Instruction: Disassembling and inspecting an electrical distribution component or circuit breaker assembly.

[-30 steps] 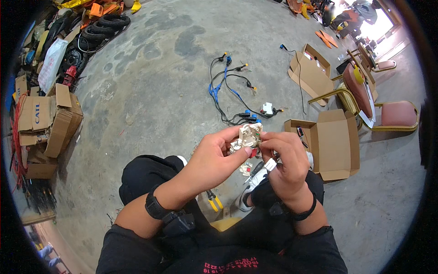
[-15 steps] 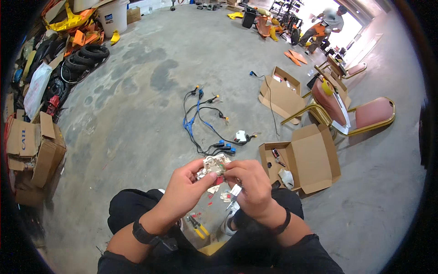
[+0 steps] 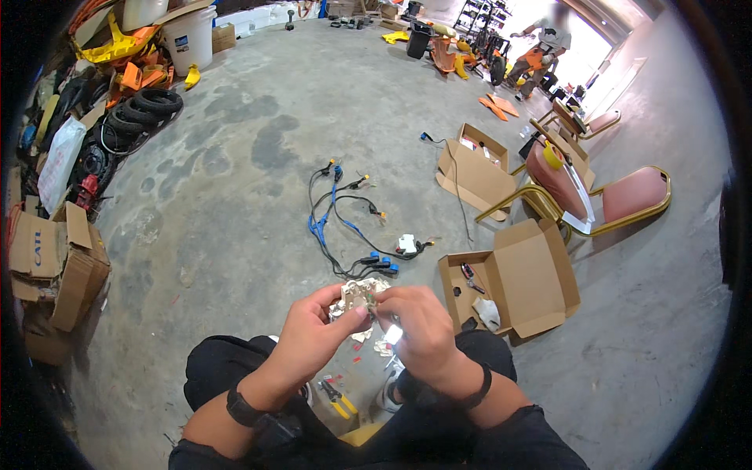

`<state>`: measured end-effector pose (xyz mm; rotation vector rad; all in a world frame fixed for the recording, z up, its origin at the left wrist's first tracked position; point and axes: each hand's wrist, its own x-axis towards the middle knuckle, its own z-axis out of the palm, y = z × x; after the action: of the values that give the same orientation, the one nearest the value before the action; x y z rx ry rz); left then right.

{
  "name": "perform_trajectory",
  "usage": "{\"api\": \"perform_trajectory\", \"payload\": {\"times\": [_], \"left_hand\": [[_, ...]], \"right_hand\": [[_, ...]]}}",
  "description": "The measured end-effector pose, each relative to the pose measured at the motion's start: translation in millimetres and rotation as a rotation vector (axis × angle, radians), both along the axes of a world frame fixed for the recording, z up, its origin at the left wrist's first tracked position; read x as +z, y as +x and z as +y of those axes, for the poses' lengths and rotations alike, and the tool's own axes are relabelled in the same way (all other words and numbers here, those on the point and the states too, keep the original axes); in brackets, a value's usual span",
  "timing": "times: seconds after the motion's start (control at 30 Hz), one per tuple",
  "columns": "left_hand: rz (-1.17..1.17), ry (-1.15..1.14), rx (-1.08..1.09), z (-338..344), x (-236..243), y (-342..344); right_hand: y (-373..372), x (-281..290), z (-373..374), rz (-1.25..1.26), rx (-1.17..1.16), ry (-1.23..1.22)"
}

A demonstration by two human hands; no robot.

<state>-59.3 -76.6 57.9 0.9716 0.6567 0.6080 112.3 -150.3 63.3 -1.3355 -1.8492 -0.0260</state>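
I sit on the concrete floor with both hands raised in front of me. My left hand (image 3: 312, 333) and my right hand (image 3: 415, 327) together grip a small cream-coloured plastic part (image 3: 356, 295) with wires or connectors in it. The fingertips of both hands meet on it. A small white piece (image 3: 394, 335) shows under my right hand. A wiring harness (image 3: 337, 223) with black and blue leads and coloured plugs lies on the floor just beyond my hands.
An open cardboard box (image 3: 517, 278) sits at my right, another box (image 3: 474, 168) farther back beside a gold-framed chair (image 3: 595, 200). Yellow-handled pliers (image 3: 337, 398) lie between my legs. Stacked boxes (image 3: 55, 266) and tyres (image 3: 141, 110) line the left. A person (image 3: 548, 39) stands far back.
The view has tilted so more of the far floor shows. My hands stay joined on the cream part, fingers shifting slightly on it.
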Motion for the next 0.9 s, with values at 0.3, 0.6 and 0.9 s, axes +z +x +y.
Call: {"api": "perform_trajectory", "payload": {"times": [0.3, 0.6, 0.9], "left_hand": [[0.048, 0.141, -0.002, -0.5, 0.4, 0.0], [0.071, 0.061, 0.007, -1.2, -2.1, 0.0], [0.075, 0.106, 0.051, 0.4, -8.6, 1.6]], "right_hand": [[-1.6, 0.8, 0.3, 0.013, -0.009, 0.009], [-4.1, 0.8, 1.7, 0.016, -0.025, 0.027], [-5.7, -2.1, 7.2, 0.001, -0.048, 0.054]]}}
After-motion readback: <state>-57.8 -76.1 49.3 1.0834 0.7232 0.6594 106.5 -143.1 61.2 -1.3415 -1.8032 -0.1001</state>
